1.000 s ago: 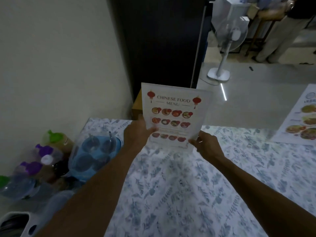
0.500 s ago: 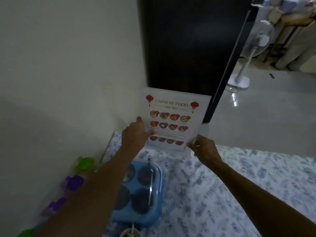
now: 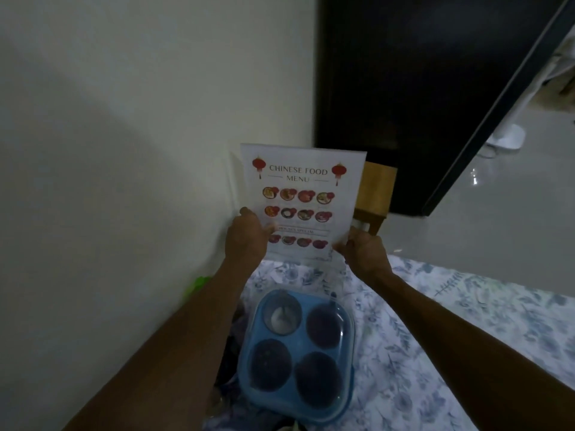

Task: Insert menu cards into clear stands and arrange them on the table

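A clear stand holding a white "Chinese Food Menu" card [image 3: 300, 200] stands upright at the far left corner of the table [image 3: 435, 337], which has a floral cloth. My left hand [image 3: 247, 239] grips the stand's lower left edge. My right hand [image 3: 362, 251] pinches its lower right corner. The stand's base is at or just above the cloth; my hands hide whether it touches.
A blue four-compartment condiment box [image 3: 297, 353] with a clear lid sits on the table just in front of the stand. A pale wall [image 3: 124, 150] runs along the left. A wooden stool [image 3: 375, 194] and a dark panel [image 3: 420, 88] are beyond the table edge. A green cap [image 3: 197, 286] shows by the wall.
I carried the menu stand leftward toward the table's far left corner near the wall. The view swung left, and the condiment box now lies directly below my arms.
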{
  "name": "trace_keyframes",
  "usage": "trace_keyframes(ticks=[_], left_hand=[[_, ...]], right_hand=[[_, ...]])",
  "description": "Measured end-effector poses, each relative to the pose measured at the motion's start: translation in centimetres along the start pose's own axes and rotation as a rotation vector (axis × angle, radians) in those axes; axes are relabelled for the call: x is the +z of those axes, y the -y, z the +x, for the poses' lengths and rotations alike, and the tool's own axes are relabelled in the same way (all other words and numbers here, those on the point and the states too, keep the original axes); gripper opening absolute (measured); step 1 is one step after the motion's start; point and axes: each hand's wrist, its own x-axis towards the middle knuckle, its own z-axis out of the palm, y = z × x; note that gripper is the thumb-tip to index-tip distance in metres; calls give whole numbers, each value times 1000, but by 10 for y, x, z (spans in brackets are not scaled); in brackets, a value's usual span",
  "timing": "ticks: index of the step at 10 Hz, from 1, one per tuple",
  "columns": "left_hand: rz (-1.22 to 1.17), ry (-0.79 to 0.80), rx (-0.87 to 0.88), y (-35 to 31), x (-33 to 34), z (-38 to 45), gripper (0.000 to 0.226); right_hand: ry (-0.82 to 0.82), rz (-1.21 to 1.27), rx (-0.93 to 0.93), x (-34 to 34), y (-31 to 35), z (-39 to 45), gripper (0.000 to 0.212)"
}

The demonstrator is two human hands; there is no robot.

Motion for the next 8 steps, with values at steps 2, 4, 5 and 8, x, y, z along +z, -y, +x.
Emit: trace_keyframes(ticks=[2,4,5,8], left_hand=[[140,-19,-2,5,3,2,34],[191,-26,21,7,1,7,31],[172,-38,20,3,-2,5,34],[281,-135,140,-41,-25,-32,43]], right_hand=[[36,-43,-41,16,12,15,25],[34,-39,-14,31,17,19,29],[36,-32,-10,29,19,16,30],[-1,-187,3,-12,26,-19,38]])
